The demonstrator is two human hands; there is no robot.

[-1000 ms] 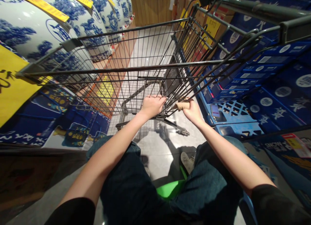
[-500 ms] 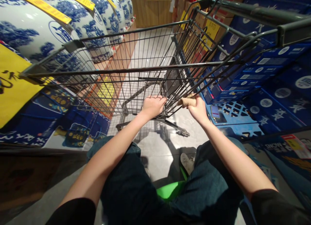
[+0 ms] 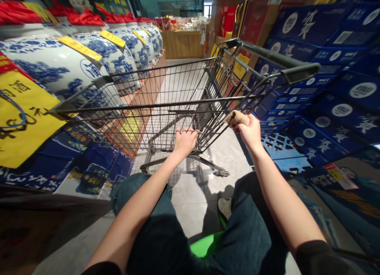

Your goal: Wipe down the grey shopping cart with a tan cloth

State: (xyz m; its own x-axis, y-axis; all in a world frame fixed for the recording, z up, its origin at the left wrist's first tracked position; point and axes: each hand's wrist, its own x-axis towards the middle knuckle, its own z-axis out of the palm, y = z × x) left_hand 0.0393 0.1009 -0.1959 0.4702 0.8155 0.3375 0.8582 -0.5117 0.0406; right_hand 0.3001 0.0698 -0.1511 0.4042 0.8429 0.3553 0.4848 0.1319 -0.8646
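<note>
A dark wire shopping cart [image 3: 157,106] stands across the aisle in front of my knees, its handle to the right. My left hand [image 3: 186,141] grips the lower wire edge of the basket, its fingers curled over the wires near the rear corner. A crumpled tan cloth [image 3: 238,118] is in my right hand [image 3: 251,131], close to the wires at the handle end. The cloth's far end lies at or near those wires; whether it touches them I cannot tell. My right fingers are partly hidden behind it.
Large blue-and-white jars [image 3: 44,69] with red covers line the left on a ledge. Stacked blue boxes [image 3: 323,105] and a light-blue plastic crate [image 3: 285,152] are on the right. A yellow sign [image 3: 26,120] hangs at left. Something green [image 3: 208,244] shows between my legs.
My right hand has moved up and rightward with the cloth along the cart's end wires. My left hand stays on the basket. The view has tilted up, showing more of the jars and background.
</note>
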